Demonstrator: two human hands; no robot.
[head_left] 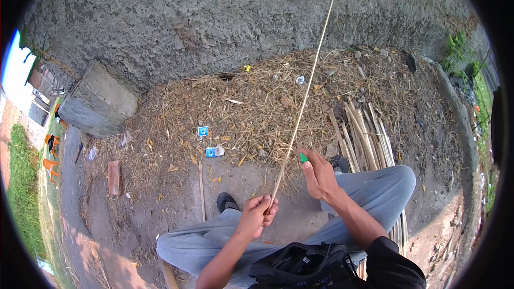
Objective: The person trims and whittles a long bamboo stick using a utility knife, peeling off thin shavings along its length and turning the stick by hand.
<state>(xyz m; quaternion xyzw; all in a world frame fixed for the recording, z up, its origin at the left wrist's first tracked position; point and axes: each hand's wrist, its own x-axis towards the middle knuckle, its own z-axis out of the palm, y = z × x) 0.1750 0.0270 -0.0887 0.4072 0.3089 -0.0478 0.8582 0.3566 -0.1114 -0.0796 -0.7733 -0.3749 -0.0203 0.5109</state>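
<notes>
A long, thin, pale bamboo strip (305,96) slants up and away to the right, its far end in front of the rough wall. My left hand (258,215) is closed around its near end. Beside the lower part of the strip, my right hand (319,178) is closed on a small green object (303,158). Only the green end shows between thumb and forefinger, and the rest is hidden in the hand. Whether this hand also touches the strip I cannot tell.
Several split bamboo lengths (369,139) lie by my right leg. Fibrous shavings (257,96) cover the ground below the grey wall (230,21). A concrete block (100,100), a red brick (114,177), blue packets (212,152) and a thin stick (202,192) lie to the left.
</notes>
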